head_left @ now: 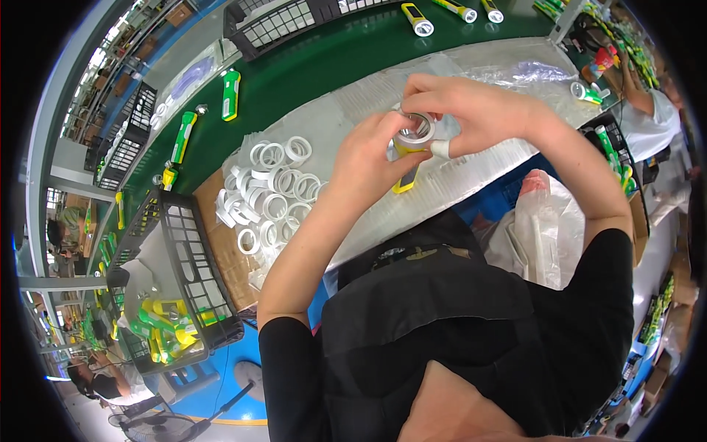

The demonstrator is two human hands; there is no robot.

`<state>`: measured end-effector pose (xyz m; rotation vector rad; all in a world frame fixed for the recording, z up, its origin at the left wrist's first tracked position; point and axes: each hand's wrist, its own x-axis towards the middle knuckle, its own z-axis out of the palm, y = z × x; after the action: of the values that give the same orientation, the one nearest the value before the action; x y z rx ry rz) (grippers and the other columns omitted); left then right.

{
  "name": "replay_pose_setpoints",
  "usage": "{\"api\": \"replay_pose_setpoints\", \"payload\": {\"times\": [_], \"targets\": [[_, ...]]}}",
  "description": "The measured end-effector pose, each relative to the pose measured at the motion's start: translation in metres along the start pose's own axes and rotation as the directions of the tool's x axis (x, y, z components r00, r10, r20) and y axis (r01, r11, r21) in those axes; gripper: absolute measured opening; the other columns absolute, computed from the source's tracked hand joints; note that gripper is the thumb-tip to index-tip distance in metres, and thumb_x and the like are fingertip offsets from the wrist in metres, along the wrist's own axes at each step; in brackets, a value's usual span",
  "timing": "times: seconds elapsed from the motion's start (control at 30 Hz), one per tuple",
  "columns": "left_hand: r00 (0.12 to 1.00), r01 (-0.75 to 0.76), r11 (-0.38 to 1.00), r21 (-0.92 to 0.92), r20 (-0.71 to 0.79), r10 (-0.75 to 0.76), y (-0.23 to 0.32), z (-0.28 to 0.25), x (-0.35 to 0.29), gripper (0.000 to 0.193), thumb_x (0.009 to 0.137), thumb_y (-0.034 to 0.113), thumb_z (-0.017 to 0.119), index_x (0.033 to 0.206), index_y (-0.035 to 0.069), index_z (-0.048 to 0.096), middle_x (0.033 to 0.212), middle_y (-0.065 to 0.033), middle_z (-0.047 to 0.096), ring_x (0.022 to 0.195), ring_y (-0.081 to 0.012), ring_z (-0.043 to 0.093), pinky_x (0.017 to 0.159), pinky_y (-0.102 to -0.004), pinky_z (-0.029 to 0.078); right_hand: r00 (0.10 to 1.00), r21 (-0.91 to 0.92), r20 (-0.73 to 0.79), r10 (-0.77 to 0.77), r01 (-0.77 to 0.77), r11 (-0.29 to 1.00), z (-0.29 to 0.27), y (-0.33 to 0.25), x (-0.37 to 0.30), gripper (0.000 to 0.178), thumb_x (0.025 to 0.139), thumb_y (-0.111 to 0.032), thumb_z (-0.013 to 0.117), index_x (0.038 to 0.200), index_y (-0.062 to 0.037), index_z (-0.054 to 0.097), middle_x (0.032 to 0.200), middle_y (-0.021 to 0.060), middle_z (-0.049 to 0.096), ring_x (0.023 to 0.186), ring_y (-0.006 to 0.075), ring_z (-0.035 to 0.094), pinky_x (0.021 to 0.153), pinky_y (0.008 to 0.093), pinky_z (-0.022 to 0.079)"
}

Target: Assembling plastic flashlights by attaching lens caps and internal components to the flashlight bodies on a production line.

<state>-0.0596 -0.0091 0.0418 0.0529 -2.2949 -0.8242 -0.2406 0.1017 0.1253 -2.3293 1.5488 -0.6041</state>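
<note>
A yellow flashlight (pixel 405 182) is held head-up over the near part of the covered worktop, gripped by my left hand (pixel 366 156) with fingers and thumb around its head. A white ring (pixel 417 135) sits around the flashlight's shiny reflector. My right hand (pixel 482 110) curls over the far side of that ring, fingers bent against its rim. Its thumb wears a white finger cover (pixel 440 149) and lies by the near side. Left of my left forearm, several loose white rings (pixel 274 184) are heaped on the plastic sheeting. Part of the flashlight's body is hidden behind my left fingers.
Green flashlights (pixel 230 96) lie along the green conveyor belt (pixel 276 77), with white-headed ones (pixel 418 20) farther off. A black crate (pixel 193 265) of yellow-green flashlights stands at left, another crate (pixel 276 29) at the far side. A co-worker (pixel 652 121) sits at right.
</note>
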Motion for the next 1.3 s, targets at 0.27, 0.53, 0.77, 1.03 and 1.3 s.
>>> {"api": "replay_pose_setpoints", "payload": {"times": [0.27,0.53,0.77,1.03,1.3], "targets": [[0.998,0.048,0.998,-0.047,0.039,-0.046,0.002,0.004,0.003,0.039,0.073,0.015,0.084,0.105,0.009,0.063,0.101,-0.0055,0.068,0.089,-0.0242,0.065,0.070,-0.0337,0.052,0.975,-0.024,0.218,0.049,-0.045,0.999,-0.015,0.011,0.007,0.037,0.072,0.001,0.069,0.106,0.0005,0.055,0.095,0.0118,0.054,0.084,0.0275,0.058,0.071,0.0370,0.049],[1.000,-0.012,0.998,-0.068,0.024,0.014,0.000,0.007,0.001,0.037,0.072,0.019,0.083,0.103,0.011,0.063,0.093,-0.0077,0.065,0.088,-0.0297,0.063,0.073,-0.0404,0.051,0.948,-0.037,0.255,0.189,-0.186,0.982,-0.014,0.006,0.005,0.035,0.073,-0.002,0.073,0.103,0.0010,0.055,0.097,0.0120,0.056,0.085,0.0255,0.060,0.069,0.0369,0.052],[0.999,-0.032,0.999,-0.042,0.000,0.032,-0.005,0.006,0.003,0.038,0.071,0.020,0.083,0.102,0.012,0.064,0.091,-0.0071,0.064,0.084,-0.0288,0.062,0.070,-0.0398,0.051,0.955,-0.150,0.164,0.245,-0.221,0.964,-0.003,0.000,0.014,0.035,0.073,-0.020,0.079,0.091,0.0004,0.056,0.082,0.0130,0.059,0.070,0.0296,0.060,0.059,0.0374,0.047],[0.998,0.015,0.999,-0.039,-0.057,-0.017,-0.010,0.005,0.005,0.038,0.070,0.013,0.085,0.102,0.009,0.065,0.089,-0.0047,0.066,0.077,-0.0188,0.064,0.065,-0.0302,0.052,0.970,0.022,-0.207,-0.126,0.133,0.991,0.013,0.029,0.016,0.057,0.072,-0.053,0.076,0.077,-0.0016,0.053,0.063,0.0114,0.056,0.060,0.0300,0.058,0.054,0.0391,0.044],[0.993,-0.042,0.999,-0.032,-0.114,0.038,-0.014,0.007,0.001,0.038,0.068,0.017,0.085,0.099,0.012,0.063,0.083,-0.0060,0.062,0.070,-0.0248,0.061,0.060,-0.0361,0.050,0.971,-0.194,-0.032,0.237,-0.239,0.951,0.013,0.014,0.019,0.054,0.072,-0.051,0.076,0.083,-0.0026,0.056,0.066,0.0104,0.058,0.060,0.0303,0.058,0.055,0.0409,0.044]]}}
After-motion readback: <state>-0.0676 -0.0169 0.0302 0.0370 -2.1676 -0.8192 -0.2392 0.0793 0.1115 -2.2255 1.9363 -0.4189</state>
